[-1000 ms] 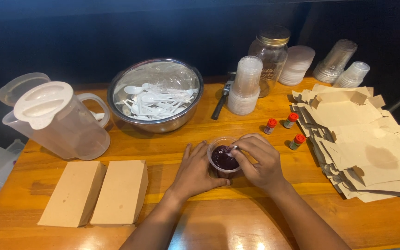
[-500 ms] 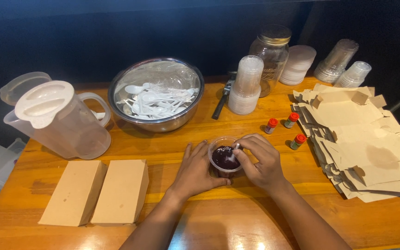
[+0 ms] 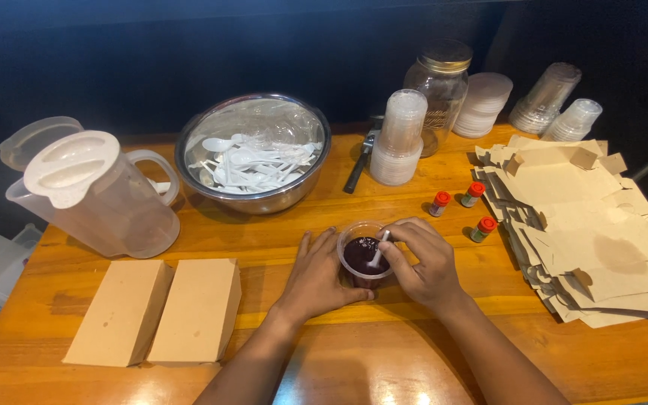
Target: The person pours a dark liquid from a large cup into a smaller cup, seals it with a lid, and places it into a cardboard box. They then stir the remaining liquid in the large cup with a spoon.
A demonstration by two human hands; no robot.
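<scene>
Dark purple liquid fills a small clear plastic cup (image 3: pixel 364 259) that stands on the orange-brown wooden table (image 3: pixel 324 225), and every other place is told from this cup. Wrapped against its left wall is the left hand (image 3: pixel 316 281), fingers curved round the side and steadying the cup in a loose clasp. On the cup's right side the right hand (image 3: pixel 423 262) pinches the handle of a small white plastic spoon (image 3: pixel 377 250) between thumb and fingertips, the spoon's bowl dipped in the liquid. Behind the cup and to its left sits a round stainless steel bowl (image 3: pixel 253 154) heaped with white plastic spoons. Farther left of the cup stands a translucent plastic pitcher with a white lid (image 3: pixel 99 195). In front of the pitcher, left of the cup, 2 flat tan cardboard boxes (image 3: pixel 157 311) lie side by side, touching. Just behind the cup to the right stand 3 small bottles with red caps (image 3: pixel 459 206), near each other but apart. Behind the cup rises a stack of clear plastic lids (image 3: pixel 397 139), with a glass jar with a gold metal lid (image 3: pixel 436 90) just beyond it. Right of the cup, well apart, spreads a loose pile of flattened brown paper bags (image 3: pixel 586 225), and behind that pile lie stacks of clear plastic cups (image 3: pixel 556 109) on their sides.
</scene>
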